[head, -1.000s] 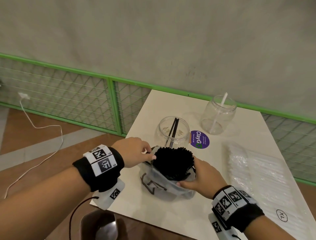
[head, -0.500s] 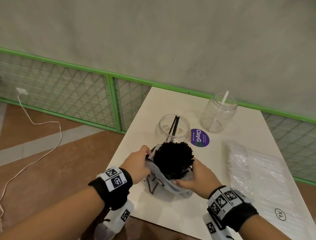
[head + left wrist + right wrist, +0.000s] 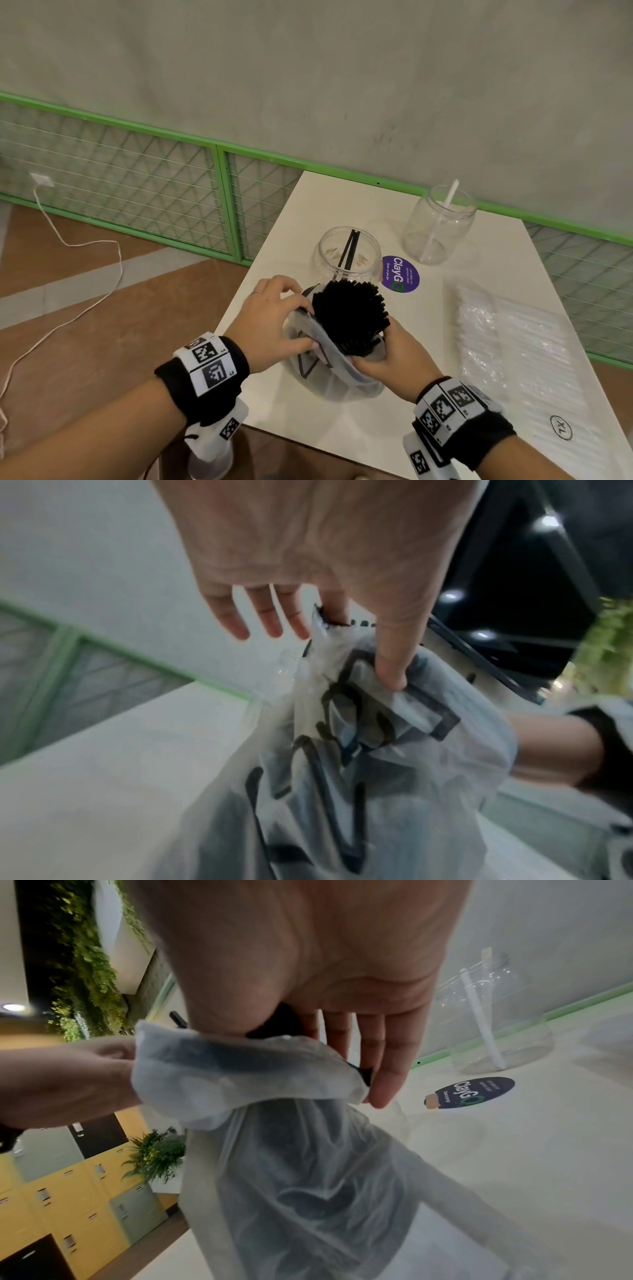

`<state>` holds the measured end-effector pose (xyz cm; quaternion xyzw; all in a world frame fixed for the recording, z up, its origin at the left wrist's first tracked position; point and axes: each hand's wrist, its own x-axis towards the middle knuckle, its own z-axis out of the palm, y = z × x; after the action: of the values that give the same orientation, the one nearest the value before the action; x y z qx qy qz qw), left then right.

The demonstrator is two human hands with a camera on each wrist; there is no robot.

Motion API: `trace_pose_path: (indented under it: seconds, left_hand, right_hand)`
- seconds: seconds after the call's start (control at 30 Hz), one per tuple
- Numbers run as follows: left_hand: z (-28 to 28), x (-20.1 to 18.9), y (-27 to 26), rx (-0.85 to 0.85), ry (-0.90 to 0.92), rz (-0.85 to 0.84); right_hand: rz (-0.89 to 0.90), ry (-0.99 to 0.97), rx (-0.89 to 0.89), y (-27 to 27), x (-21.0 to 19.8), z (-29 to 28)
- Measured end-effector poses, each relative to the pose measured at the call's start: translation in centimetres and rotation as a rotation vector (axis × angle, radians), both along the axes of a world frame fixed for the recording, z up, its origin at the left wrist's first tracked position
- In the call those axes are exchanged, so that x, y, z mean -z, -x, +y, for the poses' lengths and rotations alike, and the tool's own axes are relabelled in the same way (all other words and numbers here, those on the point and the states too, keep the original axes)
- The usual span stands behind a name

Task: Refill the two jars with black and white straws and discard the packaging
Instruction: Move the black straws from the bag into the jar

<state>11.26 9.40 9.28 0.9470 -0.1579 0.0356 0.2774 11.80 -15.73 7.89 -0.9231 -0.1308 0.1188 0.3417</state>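
A thick bundle of black straws (image 3: pixel 349 313) stands up out of a translucent plastic bag (image 3: pixel 329 377) with black print, near the table's front edge. My left hand (image 3: pixel 310 325) pinches the bag's left rim (image 3: pixel 346 666) between thumb and forefinger, with the other fingers spread. My right hand (image 3: pixel 370 346) grips the right side, thumb on the folded-down rim (image 3: pixel 240 1080) and fingers round the bundle. Just behind stands a clear jar (image 3: pixel 346 255) holding a few black straws. Further right is a second jar (image 3: pixel 440 229) with one white straw.
A clear pack of white straws (image 3: pixel 513 349) lies along the right side of the white table (image 3: pixel 291 222). A purple round sticker (image 3: pixel 400 274) is on the tabletop between the jars. A green mesh fence (image 3: pixel 137 185) and a wall lie behind, with floor to the left.
The bag's rim has been pushed further down, so more of the black straws show. My left hand has slid from the top of the rim down its left side.
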Motion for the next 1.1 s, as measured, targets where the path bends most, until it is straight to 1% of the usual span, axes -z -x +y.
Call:
trace_pose_path:
  seconds: [0.07, 0.13, 0.27, 0.33, 0.4, 0.5, 0.6, 0.73, 0.8, 0.93, 1.0, 1.1]
  left_hand:
    - [0.0, -0.6, 0.0, 0.038, -0.046, -0.144]
    - [-0.1, -0.9, -0.2, 0.058, -0.082, -0.241]
    - [-0.4, -0.9, -0.6, 0.053, -0.191, -0.316]
    - [-0.7, -0.5, -0.4, 0.063, -0.211, -0.31]
    - [-0.7, 0.3, -0.1, 0.071, -0.176, -0.285]
    - [-0.7, 1.6, 0.5, 0.1, -0.102, -0.202]
    - [-0.5, 2.7, 1.1, 0.185, -0.056, -0.11]
    - [-0.4, 2.7, 1.7, 0.226, 0.034, -0.016]
    - [-0.4, 2.5, 1.6, 0.212, 0.051, -0.026]
    - [-0.9, 2.5, 1.3, 0.119, 0.002, -0.112]
    - [-1.4, 2.4, 1.4, 0.053, -0.008, -0.107]
    - [-2.1, 2.6, 1.7, 0.035, -0.016, -0.073]
  right_hand:
    - [0.0, 0.006, -0.003, 0.0, 0.1, 0.0]
    - [0.007, -0.001, -0.001, -0.1, 0.1, -0.1]
    - [0.014, -0.042, -0.027, -0.3, 0.1, -0.3]
    - [0.029, -0.078, -0.024, -0.3, 0.0, -0.5]
    - [0.027, -0.123, -0.005, -0.1, -0.2, -0.7]
    - [0.024, -0.214, 0.013, 0.4, -0.9, -0.3]
    - [0.028, -0.266, -0.008, 0.8, -0.9, 0.2]
    - [0.051, -0.307, -0.012, 1.0, -0.5, 0.6]
    - [0.064, -0.313, -0.014, 1.0, -0.6, 0.8]
    - [0.073, -0.303, -0.012, 0.8, -0.2, 0.8]
    - [0.059, -0.28, -0.008, 0.9, 0.1, 1.0]
    - [0.027, -0.258, 0.012, 1.1, 0.6, 1.2]
